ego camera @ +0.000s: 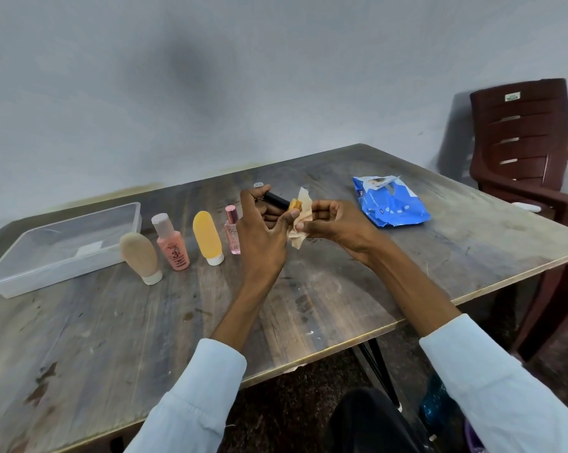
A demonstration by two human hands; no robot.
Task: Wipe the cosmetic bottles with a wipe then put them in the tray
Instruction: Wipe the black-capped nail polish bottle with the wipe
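On the worktop (112,322), the clear tray (60,246) lies left of the bottle row: beige tube (140,256), pink bottle (171,243), yellow tube (207,237), small pink bottle (233,232). Right of the row, the left hand (263,230) grips a black bottle (276,200), and the right hand (328,222) pinches the wipe (300,220) against it. The blue wipes pack (390,201) lies right of both hands.

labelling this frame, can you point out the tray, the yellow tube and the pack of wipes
tray (130,220): head view, on its right wall.
yellow tube (206,235): head view, on the middle of its body.
pack of wipes (390,204): head view, on the blue front.
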